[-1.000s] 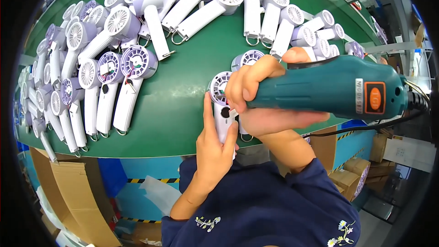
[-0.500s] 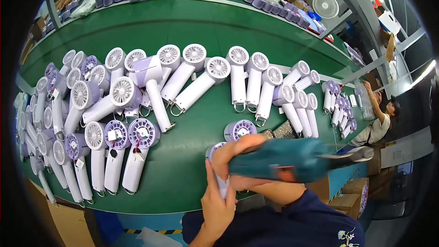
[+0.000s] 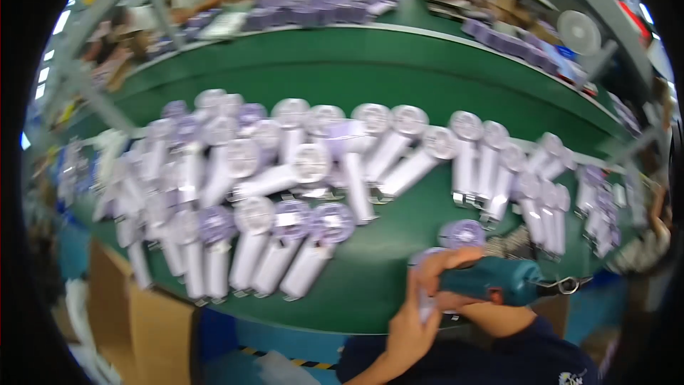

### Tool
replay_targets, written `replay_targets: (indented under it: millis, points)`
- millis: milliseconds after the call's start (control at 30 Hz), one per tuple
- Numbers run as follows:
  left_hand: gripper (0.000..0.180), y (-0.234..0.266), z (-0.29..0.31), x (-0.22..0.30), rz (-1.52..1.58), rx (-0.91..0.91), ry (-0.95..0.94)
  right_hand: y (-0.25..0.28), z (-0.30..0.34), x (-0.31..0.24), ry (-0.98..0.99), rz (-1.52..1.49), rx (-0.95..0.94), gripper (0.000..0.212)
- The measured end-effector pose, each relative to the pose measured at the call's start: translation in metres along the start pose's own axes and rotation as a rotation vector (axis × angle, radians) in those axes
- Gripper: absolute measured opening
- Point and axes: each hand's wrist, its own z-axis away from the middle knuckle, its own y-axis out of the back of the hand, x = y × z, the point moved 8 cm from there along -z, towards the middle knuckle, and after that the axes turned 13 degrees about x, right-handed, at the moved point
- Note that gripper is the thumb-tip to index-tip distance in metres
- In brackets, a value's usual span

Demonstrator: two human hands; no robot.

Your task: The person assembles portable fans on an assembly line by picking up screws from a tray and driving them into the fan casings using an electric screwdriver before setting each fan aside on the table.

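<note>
A teal electric screwdriver (image 3: pixel 495 278) with a cable at its back end is gripped in my right hand (image 3: pixel 450 269). Its tip is hidden behind that hand, over the head of a small handheld fan (image 3: pixel 426 308). Around the white handle of this fan is my left hand (image 3: pixel 407 329), fingers closed. Only slivers of the fan's purple head and handle show between the hands. Just beyond them lies a purple fan head (image 3: pixel 463 233) with its grille off. Motion blur softens the picture.
Many white and purple handheld fans (image 3: pixel 311 164) lie in rows on the green table (image 3: pixel 370 271). Dark metal pieces (image 3: pixel 514 244) lie right of my hands. Purple housings (image 3: pixel 306 8) stand on a far bench where people work. A cardboard box (image 3: pixel 162 324) is lower left.
The view has swung left, so the table and my hands appear farther right in the picture. Both hands keep their holds on the screwdriver and the fan.
</note>
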Motion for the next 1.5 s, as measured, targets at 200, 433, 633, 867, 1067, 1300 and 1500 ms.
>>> replay_targets:
  millis: [200,433,633,867,1067,1300,1500]
  points:
    - [0.075,-0.007,0.004,0.025,0.004,-0.027,-0.015,0.051,0.049,0.050,-0.720,0.214,0.152,0.085]
    - [0.073,0.000,0.001,0.018,0.097,0.020,0.042,-0.008,-0.005,0.009,-0.001,0.306,0.133,0.077]
    - [0.074,-0.013,-0.015,0.032,0.147,-0.045,-0.036,0.006,-0.030,-0.108,0.250,0.124,0.399,0.084]
    - [0.061,-0.008,-0.026,0.062,-0.396,0.279,-0.262,0.104,0.109,-0.258,0.468,-0.052,0.865,0.083]
    - [0.063,-0.044,0.002,0.063,-0.909,0.374,-0.563,0.147,0.266,-0.282,0.599,0.080,1.447,0.072]
    - [0.061,-0.059,-0.046,0.081,-1.008,0.316,-0.530,0.175,0.291,-0.270,0.504,0.048,1.601,0.069]
    - [0.060,-0.027,-0.052,0.092,-0.864,0.367,-0.569,0.187,0.269,-0.278,0.488,0.055,1.495,0.071]
